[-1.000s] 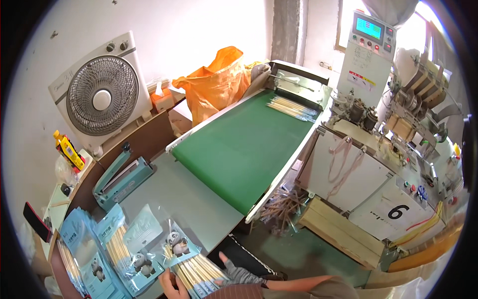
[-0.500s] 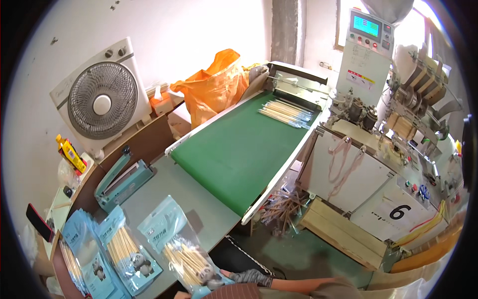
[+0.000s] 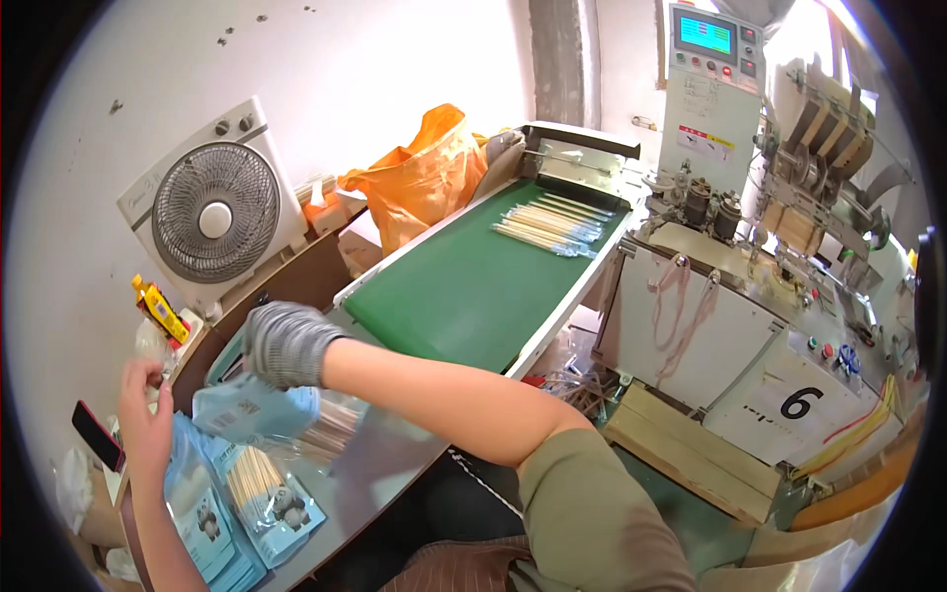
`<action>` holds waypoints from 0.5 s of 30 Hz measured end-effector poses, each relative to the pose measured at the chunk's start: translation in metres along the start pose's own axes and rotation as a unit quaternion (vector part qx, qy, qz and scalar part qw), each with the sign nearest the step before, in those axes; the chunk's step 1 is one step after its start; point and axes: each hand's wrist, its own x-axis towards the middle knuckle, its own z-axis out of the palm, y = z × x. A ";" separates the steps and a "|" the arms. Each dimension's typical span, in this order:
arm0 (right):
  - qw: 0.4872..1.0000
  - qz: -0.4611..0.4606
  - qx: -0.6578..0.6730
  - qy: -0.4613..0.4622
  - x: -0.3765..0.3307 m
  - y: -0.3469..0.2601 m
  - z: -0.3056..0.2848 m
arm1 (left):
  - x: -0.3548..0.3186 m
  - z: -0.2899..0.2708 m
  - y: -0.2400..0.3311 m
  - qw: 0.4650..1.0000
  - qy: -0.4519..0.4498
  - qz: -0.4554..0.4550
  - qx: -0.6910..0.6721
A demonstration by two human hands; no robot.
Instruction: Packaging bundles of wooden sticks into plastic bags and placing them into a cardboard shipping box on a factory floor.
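Overlapping the sealer (image 3: 225, 359), the right hand (image 3: 291, 345) is near a bag (image 3: 281, 414), left hand (image 3: 147, 409) left of sealer, both grips unclear.

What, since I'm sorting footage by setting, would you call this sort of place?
Probably a small packing workshop: a green conveyor belt bears pale sticks, a machine with a lit screen stands beside it, and bags of sticks lie in the foreground.

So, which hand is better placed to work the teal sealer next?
Probably the right hand: gloved, it appears over the teal sealer, hiding much of it, with the pouch of sticks just below in the picture. The left hand is farther left, apart from the sealer.
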 end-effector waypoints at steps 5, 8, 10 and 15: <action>0.999 -0.001 -0.002 -0.041 0.019 0.023 0.013 | -0.023 0.031 0.038 0.957 -0.290 -0.017 -0.018; 0.993 0.039 0.066 -0.090 0.041 0.041 0.023 | -0.023 0.045 0.010 0.980 -0.183 0.036 0.063; 0.993 0.045 0.093 -0.058 0.034 0.024 0.017 | -0.014 0.047 0.021 0.983 0.030 0.169 0.070; 0.999 -0.005 0.040 -0.030 0.032 0.030 0.007 | -0.007 0.057 -0.009 0.972 -0.220 0.051 0.069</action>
